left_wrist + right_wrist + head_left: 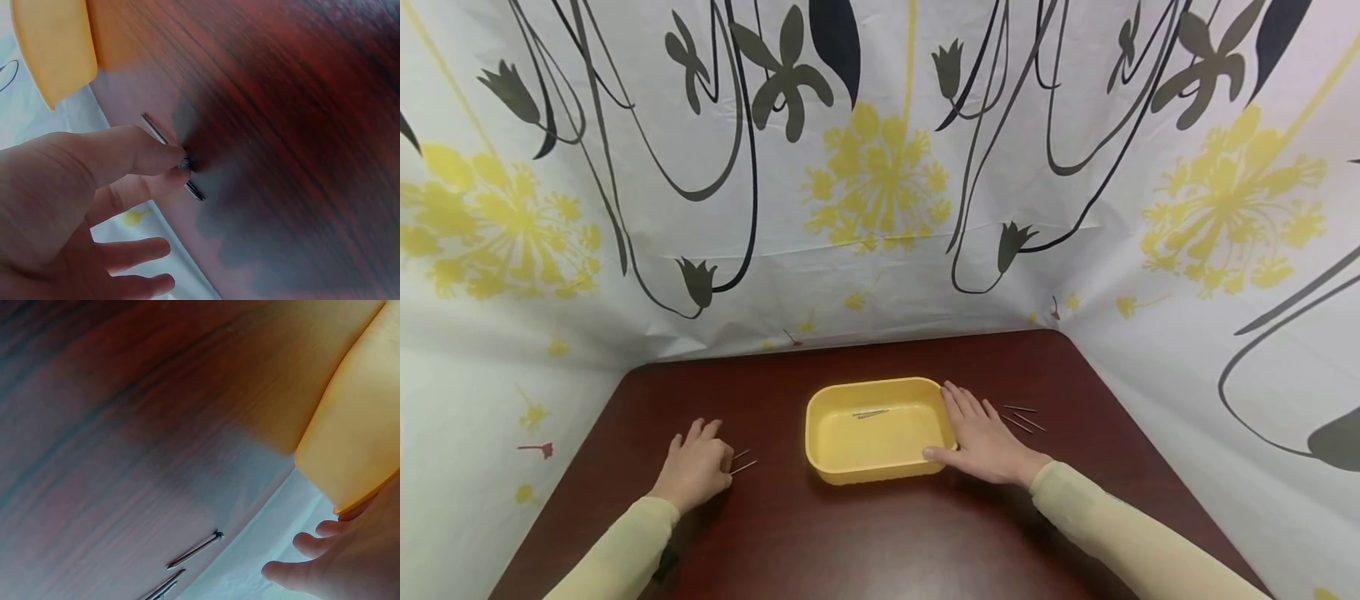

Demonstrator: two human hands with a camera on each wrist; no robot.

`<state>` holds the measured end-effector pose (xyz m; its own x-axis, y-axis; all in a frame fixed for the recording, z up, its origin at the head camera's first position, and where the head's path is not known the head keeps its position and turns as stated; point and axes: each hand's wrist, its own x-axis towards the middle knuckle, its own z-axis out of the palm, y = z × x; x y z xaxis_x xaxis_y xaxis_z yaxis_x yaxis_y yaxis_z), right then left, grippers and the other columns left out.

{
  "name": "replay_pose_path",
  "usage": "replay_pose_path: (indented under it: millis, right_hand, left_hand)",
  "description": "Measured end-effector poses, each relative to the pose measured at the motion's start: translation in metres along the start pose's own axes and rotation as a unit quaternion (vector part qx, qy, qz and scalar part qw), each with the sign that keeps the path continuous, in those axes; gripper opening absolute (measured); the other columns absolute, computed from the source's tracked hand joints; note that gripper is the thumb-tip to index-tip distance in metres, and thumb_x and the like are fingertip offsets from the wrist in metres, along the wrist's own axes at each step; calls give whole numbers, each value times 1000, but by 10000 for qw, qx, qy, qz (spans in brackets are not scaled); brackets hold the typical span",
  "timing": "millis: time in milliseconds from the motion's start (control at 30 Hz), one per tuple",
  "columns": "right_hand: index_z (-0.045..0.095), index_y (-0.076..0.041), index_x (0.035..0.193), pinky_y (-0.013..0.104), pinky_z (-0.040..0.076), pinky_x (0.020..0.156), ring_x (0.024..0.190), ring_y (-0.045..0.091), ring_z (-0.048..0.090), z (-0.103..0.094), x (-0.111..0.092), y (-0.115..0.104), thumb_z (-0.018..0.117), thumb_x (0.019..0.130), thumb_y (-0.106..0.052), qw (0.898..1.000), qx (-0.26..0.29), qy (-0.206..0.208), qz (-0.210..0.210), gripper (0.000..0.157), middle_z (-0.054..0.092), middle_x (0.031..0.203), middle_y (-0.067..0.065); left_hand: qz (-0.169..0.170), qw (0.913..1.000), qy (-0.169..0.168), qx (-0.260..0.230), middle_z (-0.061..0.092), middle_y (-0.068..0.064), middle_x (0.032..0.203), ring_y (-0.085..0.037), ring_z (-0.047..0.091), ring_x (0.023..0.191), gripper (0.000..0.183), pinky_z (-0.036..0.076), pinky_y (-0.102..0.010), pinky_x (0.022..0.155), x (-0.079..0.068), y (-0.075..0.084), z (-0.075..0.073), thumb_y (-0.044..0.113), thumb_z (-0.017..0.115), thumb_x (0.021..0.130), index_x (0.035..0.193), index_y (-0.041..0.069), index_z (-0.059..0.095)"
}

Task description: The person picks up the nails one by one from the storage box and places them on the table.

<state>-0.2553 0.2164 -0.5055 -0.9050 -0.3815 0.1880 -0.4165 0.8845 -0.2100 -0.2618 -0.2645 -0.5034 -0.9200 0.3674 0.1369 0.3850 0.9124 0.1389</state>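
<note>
My left hand [695,467] is low over the left side of the table. Its thumb and index finger pinch a nail, whose head [184,164] shows between the fingertips; the other fingers spread loosely. Close by, a nail [744,467] appears beside the fingers, and part of a shank [154,127] passes behind them in the left wrist view. A yellow plastic tray [880,475] stands at the table's middle with a few nails [870,413] lying inside. My right hand [985,442] rests on its right rim, fingers fairly straight and thumb at the front right corner.
Several loose nails [1024,419] lie on the table right of the tray, beyond the right hand. The dark red-brown wooden table [850,542] has rounded far corners. A white cloth [865,292] with yellow and grey plant prints hangs behind it and at both sides.
</note>
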Motion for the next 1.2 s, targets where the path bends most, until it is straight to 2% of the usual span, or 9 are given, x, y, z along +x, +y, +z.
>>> replay_pose_path:
  millis: [100, 300, 467, 600, 733, 967, 1100, 1200]
  right_hand:
    - [17, -2, 160, 64, 21, 113, 150, 35, 20, 1, 0, 0, 48, 89, -79, 10000, -21, -68, 55, 110, 10, 168, 9]
    - [16, -3, 161, 64, 21, 114, 151, 35, 19, 1, 1, 1, 54, 90, -73, 10000, 4, -74, 57, 107, 8, 168, 8]
    - [17, -2, 161, 64, 20, 114, 151, 34, 19, -1, 0, -1, 57, 90, -71, 10000, 21, -66, 58, 106, 9, 168, 9]
    - [19, -1, 160, 65, 22, 112, 150, 35, 21, -2, -1, -4, 54, 89, -74, 10000, 11, -38, 23, 108, 12, 167, 11]
    - [18, -2, 160, 65, 22, 113, 150, 36, 21, -1, -1, -4, 50, 89, -77, 10000, 36, -62, 25, 109, 11, 168, 10]
    - [16, -3, 161, 64, 21, 114, 150, 35, 20, 2, -1, -1, 49, 89, -78, 9999, 64, -109, 64, 109, 9, 168, 9]
    - [15, -3, 161, 63, 21, 114, 151, 32, 18, 1, 0, -2, 49, 89, -78, 9999, 20, -123, 73, 109, 8, 168, 8]
    - [16, -2, 161, 64, 22, 113, 151, 32, 18, 0, 1, -3, 52, 89, -76, 10000, 40, -77, 46, 109, 10, 168, 10]
  left_hand:
    - [-34, 9999, -82, 84, 48, -34, 141, -60, 31, 136, 36, 25, -80, 98, 0, 1, 0, 13, 83, 76, 59, 23, 53]
    - [-92, 9996, -238, 144, 47, -34, 142, -59, 30, 137, 36, 24, -79, 99, -1, 3, 0, 14, 84, 78, 62, 20, 52]
    - [-97, 9997, -136, 172, 47, -33, 142, -59, 30, 136, 38, 21, -81, 99, -2, 2, 0, 13, 84, 77, 61, 21, 51]
    - [-90, 9998, -63, 169, 47, -33, 142, -59, 32, 135, 38, 19, -81, 99, -4, 2, 0, 12, 84, 77, 63, 21, 50]
    - [-113, 9998, 27, 158, 49, -32, 141, -58, 35, 134, 30, 18, -82, 99, -6, 4, -1, 12, 85, 76, 70, 20, 57]
    - [9, 9991, 434, 15, 55, -26, 135, -49, 44, 129, 18, 20, -80, 100, -1, 18, -12, 13, 83, 78, 84, 18, 67]
    - [140, 9963, 846, -54, 58, -23, 134, -44, 48, 127, 16, 24, -78, 101, 11, 32, -24, 15, 80, 81, 93, 15, 70]
    - [210, 9935, 1105, -145, 59, -21, 133, -42, 49, 127, 21, 25, -76, 102, 22, 43, -36, 17, 79, 83, 102, 13, 72]
